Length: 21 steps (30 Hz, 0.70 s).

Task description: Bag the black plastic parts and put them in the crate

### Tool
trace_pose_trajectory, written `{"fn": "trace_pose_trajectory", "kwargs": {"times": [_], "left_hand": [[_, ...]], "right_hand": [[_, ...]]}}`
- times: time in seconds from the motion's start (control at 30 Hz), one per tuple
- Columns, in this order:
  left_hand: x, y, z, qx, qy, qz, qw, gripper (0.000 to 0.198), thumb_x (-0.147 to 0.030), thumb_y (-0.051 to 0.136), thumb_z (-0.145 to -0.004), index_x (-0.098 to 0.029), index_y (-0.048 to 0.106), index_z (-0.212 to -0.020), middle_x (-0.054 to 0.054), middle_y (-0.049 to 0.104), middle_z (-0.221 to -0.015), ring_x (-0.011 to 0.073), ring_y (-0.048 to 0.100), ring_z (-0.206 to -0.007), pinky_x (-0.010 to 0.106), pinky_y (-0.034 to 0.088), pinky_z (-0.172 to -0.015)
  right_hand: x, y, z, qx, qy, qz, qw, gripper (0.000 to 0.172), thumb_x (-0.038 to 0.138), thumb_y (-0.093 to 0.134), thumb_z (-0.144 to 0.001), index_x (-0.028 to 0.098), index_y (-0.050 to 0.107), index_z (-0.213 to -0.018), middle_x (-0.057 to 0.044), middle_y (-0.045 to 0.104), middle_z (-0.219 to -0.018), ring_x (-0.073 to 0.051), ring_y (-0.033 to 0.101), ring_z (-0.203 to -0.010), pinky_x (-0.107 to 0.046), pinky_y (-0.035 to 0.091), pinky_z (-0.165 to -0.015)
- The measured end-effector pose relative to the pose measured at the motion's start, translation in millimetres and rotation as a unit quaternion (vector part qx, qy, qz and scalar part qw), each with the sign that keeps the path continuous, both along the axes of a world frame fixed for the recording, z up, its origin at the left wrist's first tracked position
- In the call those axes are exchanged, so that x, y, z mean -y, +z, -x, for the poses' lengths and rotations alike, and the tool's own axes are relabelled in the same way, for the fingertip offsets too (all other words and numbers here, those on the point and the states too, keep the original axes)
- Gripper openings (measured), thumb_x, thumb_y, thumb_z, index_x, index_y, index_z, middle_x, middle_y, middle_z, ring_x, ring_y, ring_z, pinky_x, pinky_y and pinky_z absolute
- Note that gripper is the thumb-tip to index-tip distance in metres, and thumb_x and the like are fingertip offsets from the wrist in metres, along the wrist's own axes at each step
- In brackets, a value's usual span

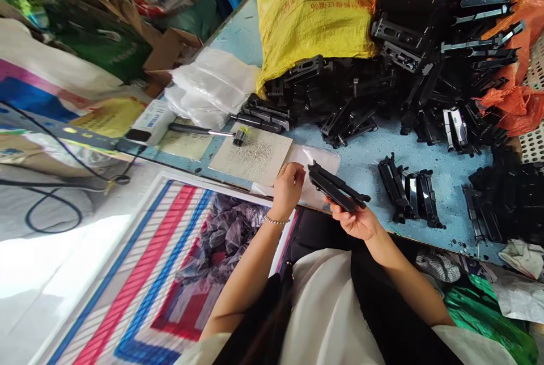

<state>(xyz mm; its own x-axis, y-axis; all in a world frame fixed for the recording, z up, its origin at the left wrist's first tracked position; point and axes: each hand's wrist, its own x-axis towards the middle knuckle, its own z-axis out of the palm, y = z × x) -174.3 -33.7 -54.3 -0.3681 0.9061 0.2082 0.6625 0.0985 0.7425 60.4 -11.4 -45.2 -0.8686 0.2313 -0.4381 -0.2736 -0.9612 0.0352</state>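
Note:
My right hand grips the lower end of a long black bracket-like part, tilted over the table's front edge. My left hand is just left of the part's upper end, apart from it, its fingers curled in; whatever they hold, if anything, is hidden. Behind my left hand a thin board is sprinkled with small bits, and a hammer rests with its head on it. Under the held part a clear plastic sheet covers some of the blue tabletop.
Several similar black parts lie to the right, with another pile beyond. A large heap spills out by a yellow woven sack. White plastic bags sit at the back left. Below is a striped bag holding dark plastic-wrapped items.

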Motion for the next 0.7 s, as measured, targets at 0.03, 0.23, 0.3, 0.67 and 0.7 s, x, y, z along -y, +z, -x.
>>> {"fn": "trace_pose_trajectory", "kwargs": {"times": [0.03,0.23,0.3,0.67,0.7], "left_hand": [[2,0.1,3,-0.033,-0.012,-0.006,0.999,0.021,-0.009,0.045,-0.089,-0.019,0.064,-0.089,0.009,0.068,-0.099,0.0201,0.064,-0.088,0.035,0.052,-0.082],[20,2.2,18,-0.184,-0.028,0.064,0.980,0.039,-0.003,0.040,-0.086,-0.015,0.070,-0.109,0.016,0.068,-0.114,0.0295,0.063,-0.108,0.045,0.051,-0.096],[21,1.7,17,-0.153,-0.018,0.052,0.987,0.046,-0.004,0.043,-0.085,-0.014,0.063,-0.125,0.017,0.063,-0.126,0.0284,0.061,-0.116,0.043,0.051,-0.099],[19,-3.6,15,-0.048,-0.058,0.013,0.997,0.078,-0.002,0.049,-0.078,-0.018,0.034,-0.152,0.019,0.042,-0.150,0.0189,0.067,-0.099,0.035,0.058,-0.087],[21,-0.6,12,-0.053,-0.068,0.004,0.996,0.080,-0.001,0.048,-0.078,-0.019,0.030,-0.154,0.019,0.041,-0.152,0.0218,0.065,-0.110,0.036,0.058,-0.091]], "right_hand": [[0,-1.4,6,0.009,0.006,0.015,1.000,0.035,0.024,0.050,-0.100,0.006,0.049,-0.131,-0.004,0.062,-0.085,-0.006,0.055,-0.064,-0.006,0.053,-0.049],[-2,-4.3,16,0.051,-0.015,0.040,0.998,0.032,0.023,0.036,-0.106,0.008,0.049,-0.130,-0.005,0.062,-0.087,-0.006,0.058,-0.065,-0.009,0.056,-0.051],[-2,-1.5,17,0.027,-0.011,0.034,0.999,0.034,0.025,0.040,-0.105,0.007,0.047,-0.133,-0.004,0.062,-0.088,-0.006,0.057,-0.065,-0.008,0.055,-0.051],[-7,3.3,36,0.017,0.011,-0.001,1.000,0.027,0.022,0.044,-0.102,0.009,0.054,-0.124,-0.004,0.064,-0.087,-0.005,0.057,-0.065,-0.008,0.054,-0.051],[-7,1.6,41,0.025,0.024,-0.005,0.999,0.025,0.021,0.047,-0.101,0.009,0.056,-0.120,-0.004,0.065,-0.086,-0.005,0.057,-0.064,-0.008,0.053,-0.050]]}}
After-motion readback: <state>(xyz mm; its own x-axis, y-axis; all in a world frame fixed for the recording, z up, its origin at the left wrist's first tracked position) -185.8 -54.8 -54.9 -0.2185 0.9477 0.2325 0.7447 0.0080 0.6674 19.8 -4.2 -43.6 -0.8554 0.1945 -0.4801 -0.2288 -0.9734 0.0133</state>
